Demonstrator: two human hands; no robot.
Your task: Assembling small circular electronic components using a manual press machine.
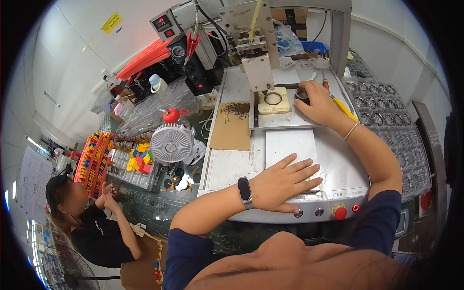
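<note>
Apparently worked at placing or lifting parts at a press, with 1 thin dark ring (273,104) on a cream block (275,109), near the press head (258,72). Probably needed steady handling of the dark round cup (302,95) just right of that block, then fingers well away from the press head. Bent the right arm inward, curling the right hand (321,102) partly around the cup. Reached the left hand (275,186) across, palm down, 5 fingers spread wide, gripping nothing visible; could not tell about thumb contact with the nearby black button (299,213).
</note>
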